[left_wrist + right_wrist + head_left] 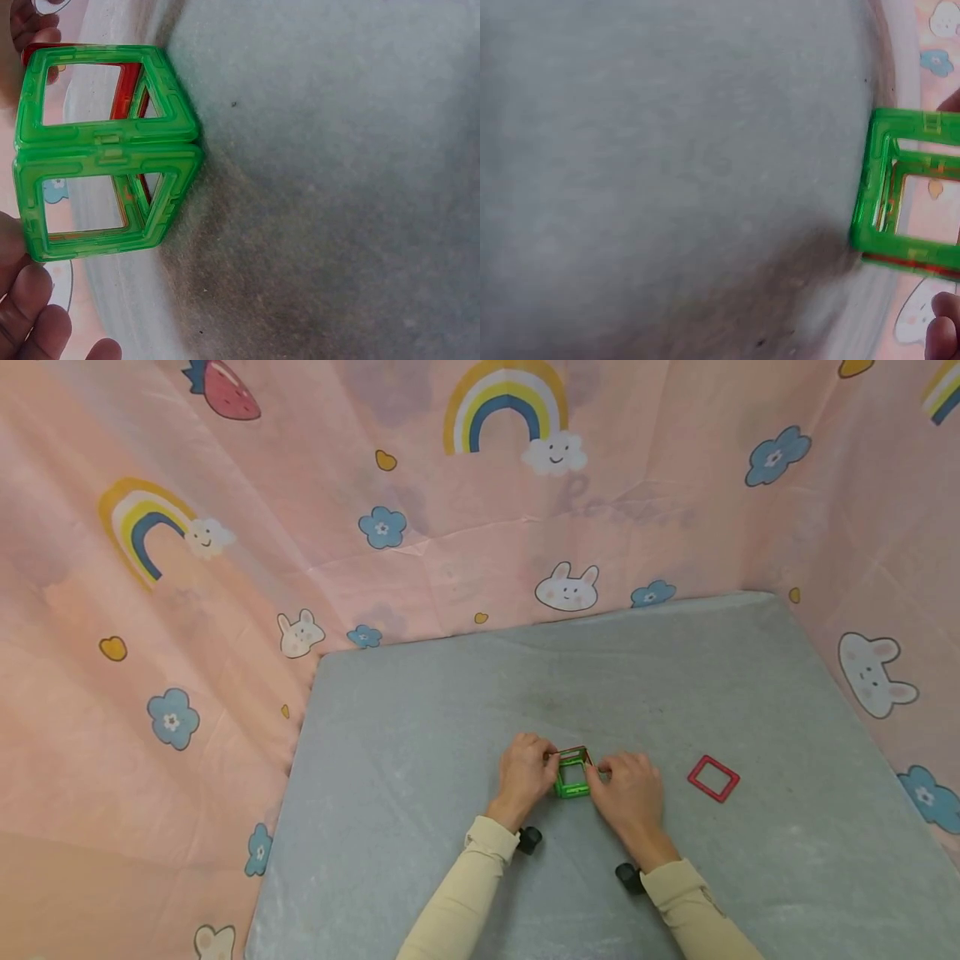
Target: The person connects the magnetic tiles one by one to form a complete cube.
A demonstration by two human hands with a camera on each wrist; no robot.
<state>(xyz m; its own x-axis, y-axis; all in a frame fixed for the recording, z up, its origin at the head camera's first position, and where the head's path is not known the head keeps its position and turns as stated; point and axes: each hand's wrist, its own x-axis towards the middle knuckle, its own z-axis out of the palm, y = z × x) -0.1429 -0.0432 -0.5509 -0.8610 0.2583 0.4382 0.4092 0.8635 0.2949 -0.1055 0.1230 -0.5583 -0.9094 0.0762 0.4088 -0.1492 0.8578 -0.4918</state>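
Observation:
A small box of magnetic tiles (572, 791), with green and red see-through square frames, stands between both hands near the middle of the table. My left hand (522, 774) pinches its left side with thumb and fingers. On the other side, my right hand (632, 792) grips the right edge with the thumb at the near corner. Two green tiles (109, 146) meet along an edge in the left wrist view, with red frames showing behind them. The right wrist view shows a green front tile (866, 180) with a red edge under it.
A single red square magnetic tile (705, 791) lies flat to the right of my right hand. Grey cloth covers the table (405, 752). A pink patterned curtain (450, 560) hangs along its back and sides.

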